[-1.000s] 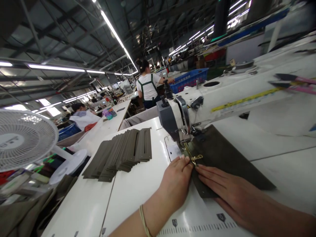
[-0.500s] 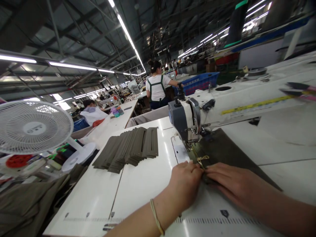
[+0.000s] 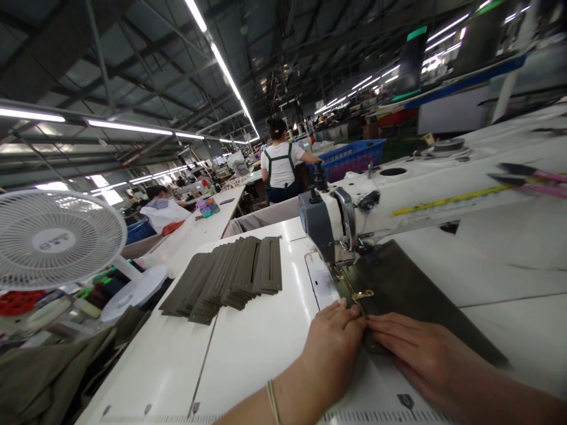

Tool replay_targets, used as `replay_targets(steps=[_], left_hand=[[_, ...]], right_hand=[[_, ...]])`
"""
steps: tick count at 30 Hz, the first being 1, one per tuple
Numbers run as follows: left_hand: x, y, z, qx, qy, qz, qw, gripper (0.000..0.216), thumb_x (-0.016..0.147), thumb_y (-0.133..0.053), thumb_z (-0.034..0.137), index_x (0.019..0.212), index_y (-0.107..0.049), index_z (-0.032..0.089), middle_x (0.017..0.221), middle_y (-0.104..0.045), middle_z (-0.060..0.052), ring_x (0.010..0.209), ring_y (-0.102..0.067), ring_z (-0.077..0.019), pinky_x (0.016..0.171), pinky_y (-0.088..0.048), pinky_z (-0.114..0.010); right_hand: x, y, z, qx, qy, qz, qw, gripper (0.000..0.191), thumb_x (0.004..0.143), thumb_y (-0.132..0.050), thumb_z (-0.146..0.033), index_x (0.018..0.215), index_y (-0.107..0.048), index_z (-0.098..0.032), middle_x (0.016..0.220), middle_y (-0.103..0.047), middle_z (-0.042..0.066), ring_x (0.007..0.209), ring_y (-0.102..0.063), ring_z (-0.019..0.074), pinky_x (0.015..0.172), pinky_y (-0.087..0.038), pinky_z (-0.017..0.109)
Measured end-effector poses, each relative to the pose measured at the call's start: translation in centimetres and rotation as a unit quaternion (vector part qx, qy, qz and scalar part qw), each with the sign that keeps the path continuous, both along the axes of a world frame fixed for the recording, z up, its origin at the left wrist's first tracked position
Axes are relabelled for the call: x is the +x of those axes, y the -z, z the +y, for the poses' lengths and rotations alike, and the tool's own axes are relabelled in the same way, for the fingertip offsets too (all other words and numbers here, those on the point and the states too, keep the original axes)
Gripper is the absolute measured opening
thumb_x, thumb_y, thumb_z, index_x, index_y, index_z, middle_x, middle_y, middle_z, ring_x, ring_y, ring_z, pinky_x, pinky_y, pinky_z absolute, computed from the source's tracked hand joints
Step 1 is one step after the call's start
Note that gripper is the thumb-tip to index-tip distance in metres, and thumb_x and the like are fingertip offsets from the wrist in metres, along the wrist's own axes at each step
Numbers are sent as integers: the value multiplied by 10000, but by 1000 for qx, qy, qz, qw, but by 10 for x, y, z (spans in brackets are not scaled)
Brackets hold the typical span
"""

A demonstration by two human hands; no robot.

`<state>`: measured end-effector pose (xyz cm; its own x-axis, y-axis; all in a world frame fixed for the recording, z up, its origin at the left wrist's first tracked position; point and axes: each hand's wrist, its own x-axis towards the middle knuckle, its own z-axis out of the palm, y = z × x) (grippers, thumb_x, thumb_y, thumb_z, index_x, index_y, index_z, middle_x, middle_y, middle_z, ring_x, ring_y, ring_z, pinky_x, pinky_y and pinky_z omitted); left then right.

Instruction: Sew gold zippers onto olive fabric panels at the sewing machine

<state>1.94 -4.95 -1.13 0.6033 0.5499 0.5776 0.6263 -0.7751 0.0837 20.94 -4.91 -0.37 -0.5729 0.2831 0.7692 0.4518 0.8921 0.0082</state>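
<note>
A dark olive fabric piece (image 3: 411, 289) lies on the sewing machine bed, with a gold zipper (image 3: 351, 284) along its left side. The zipper's gold pull (image 3: 363, 294) sticks out to the right, just in front of the presser foot. My left hand (image 3: 334, 342) is closed on the near left edge, fingertips at the zipper. Close beside it, my right hand (image 3: 420, 348) grips the fabric's near edge, fingers together and its thumb hidden. The sewing machine head (image 3: 328, 221) stands directly beyond both hands, its needle area over the fabric.
Overlapping olive strips with slots (image 3: 234, 274) lie left on the white table (image 3: 248, 342). A white fan (image 3: 57, 239) stands far left, above olive cloth (image 3: 48, 366). Scissors (image 3: 527, 180) and yellow tape (image 3: 447, 200) are on the machine arm. A co-worker (image 3: 280, 159) stands beyond, by a blue crate (image 3: 358, 156).
The view has shifted slightly. The zipper pull now lies flatter, and both hands remain at the fabric's near edge beside the zipper.
</note>
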Motion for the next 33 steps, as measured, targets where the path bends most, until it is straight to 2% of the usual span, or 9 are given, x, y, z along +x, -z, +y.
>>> replay_targets(steps=[9, 16, 21, 27, 30, 33], left_hand=[[-1, -2, 4, -3, -8, 3, 1000, 153, 950, -537, 148, 1042, -657, 124, 1098, -724, -87, 1034, -687, -226, 1029, -523, -362], [-1, -4, 19, -2, 0, 4, 1000, 154, 943, -521, 123, 1017, -656, 115, 1052, -731, -96, 986, -701, -218, 1010, -536, -352], [0, -6, 32, -1, 4, -14, 1000, 150, 924, -518, 103, 977, -658, 98, 994, -731, -113, 938, -710, -233, 982, -552, -354], [-1, -3, 40, -9, 11, -18, 1000, 146, 858, -553, 61, 956, -660, 84, 955, -725, -118, 918, -708, -239, 994, -540, -351], [-2, 1, 41, -6, 12, -11, 1000, 165, 840, -576, 64, 982, -657, 80, 960, -724, -116, 924, -705, -242, 1004, -532, -358], [-3, 3, 42, 1, 13, 5, 1000, 154, 817, -624, 96, 966, -657, 74, 954, -723, -122, 906, -705, -252, 993, -538, -368]], right_hand=[[-3, 3, 5, -1, 13, 18, 1000, 398, 851, -336, -1, 825, -716, -117, 815, -739, 101, 765, -700, 159, 740, -586, 217], [-3, 1, 19, 3, 19, 13, 1000, 416, 856, -330, 9, 843, -717, -143, 813, -743, 75, 761, -702, 148, 744, -587, 213], [-7, -1, 31, -9, 11, 28, 999, 408, 841, -326, 23, 784, -695, -143, 758, -722, 79, 728, -697, 150, 721, -579, 207], [-7, 2, 36, 0, 11, 11, 1000, 405, 851, -333, 15, 848, -701, -156, 794, -733, 65, 764, -702, 146, 753, -579, 207], [-1, 1, 33, -15, 5, -7, 1000, 364, 906, -359, -55, 945, -703, -168, 859, -741, 61, 837, -709, 150, 789, -577, 217], [7, 0, 39, -104, 18, -23, 994, 238, 950, -464, -246, 1007, -690, -202, 916, -733, 61, 864, -706, 166, 768, -582, 240]])
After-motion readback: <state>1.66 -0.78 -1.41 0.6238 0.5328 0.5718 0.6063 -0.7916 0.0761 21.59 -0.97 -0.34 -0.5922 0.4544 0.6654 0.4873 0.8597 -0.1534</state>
